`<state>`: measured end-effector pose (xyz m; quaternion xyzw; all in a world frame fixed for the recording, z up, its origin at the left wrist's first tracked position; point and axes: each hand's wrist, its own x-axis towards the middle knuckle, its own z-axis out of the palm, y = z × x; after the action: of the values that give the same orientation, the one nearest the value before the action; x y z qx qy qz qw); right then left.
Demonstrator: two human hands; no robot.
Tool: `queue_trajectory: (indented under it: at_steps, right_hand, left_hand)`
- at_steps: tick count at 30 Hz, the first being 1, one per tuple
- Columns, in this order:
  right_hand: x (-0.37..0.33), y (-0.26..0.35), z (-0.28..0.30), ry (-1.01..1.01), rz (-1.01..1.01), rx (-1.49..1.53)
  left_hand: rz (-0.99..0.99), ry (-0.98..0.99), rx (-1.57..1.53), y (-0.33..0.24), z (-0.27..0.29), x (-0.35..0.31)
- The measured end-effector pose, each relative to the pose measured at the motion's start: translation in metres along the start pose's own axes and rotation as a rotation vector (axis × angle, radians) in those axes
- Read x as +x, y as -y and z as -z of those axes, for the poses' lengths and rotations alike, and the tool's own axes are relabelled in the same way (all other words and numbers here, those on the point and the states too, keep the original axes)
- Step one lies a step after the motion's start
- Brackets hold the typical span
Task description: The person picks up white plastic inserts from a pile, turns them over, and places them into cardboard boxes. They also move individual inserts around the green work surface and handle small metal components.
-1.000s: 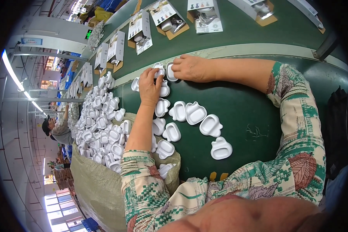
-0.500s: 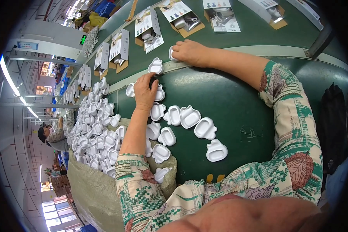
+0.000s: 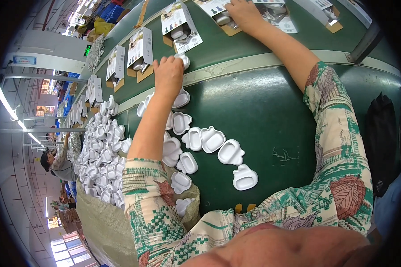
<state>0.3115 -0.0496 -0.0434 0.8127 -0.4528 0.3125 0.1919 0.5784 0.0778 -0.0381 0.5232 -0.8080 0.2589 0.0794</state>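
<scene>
My left hand (image 3: 168, 78) reaches over the rail at the belt's near edge, its fingers closed at a small white dish (image 3: 184, 61) with a scalloped end. Farther right, my right hand (image 3: 245, 17) is at the open end of a printed carton (image 3: 209, 6). Its fingers are bent, and whatever they hold is hidden. White and clear-wrapped items (image 3: 223, 18) show in that carton's mouth. Below my left hand, several similar white dishes with oval hollows (image 3: 213, 139) lie loose on the green tabletop (image 3: 262, 120).
A large heap of white dishes (image 3: 100, 153) spills from a woven sack (image 3: 100, 222) at left. More open cartons (image 3: 139, 51) line the green belt (image 3: 236, 46). A metal post (image 3: 365, 44) stands at the right. Another person (image 3: 60, 163) is at the far left.
My right hand has moved up from the rail to the carton, and its white dish no longer shows. My left hand has moved forward with the other dish. The view has shifted slightly.
</scene>
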Motion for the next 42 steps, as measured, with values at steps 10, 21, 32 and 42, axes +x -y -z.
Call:
queue_trajectory:
  at_steps: [10, 21, 32, 42]
  right_hand:
    - [-0.109, 0.182, 0.072, 0.207, 0.743, 0.671]
    - [-0.111, 0.178, 0.054, 0.204, 0.861, 0.805]
    - [-0.067, 0.131, 0.044, 0.182, 0.549, 0.512]
    - [-0.064, 0.095, 0.046, 0.204, 0.569, 0.427]
  left_hand:
    - [-0.106, -0.031, -0.105, 0.015, -0.031, 0.111]
    - [0.154, -0.109, -0.126, -0.001, -0.024, 0.076]
    - [0.345, 0.134, -0.491, 0.006, 0.030, -0.166]
    - [0.265, 0.061, -0.527, -0.004, 0.000, -0.087]
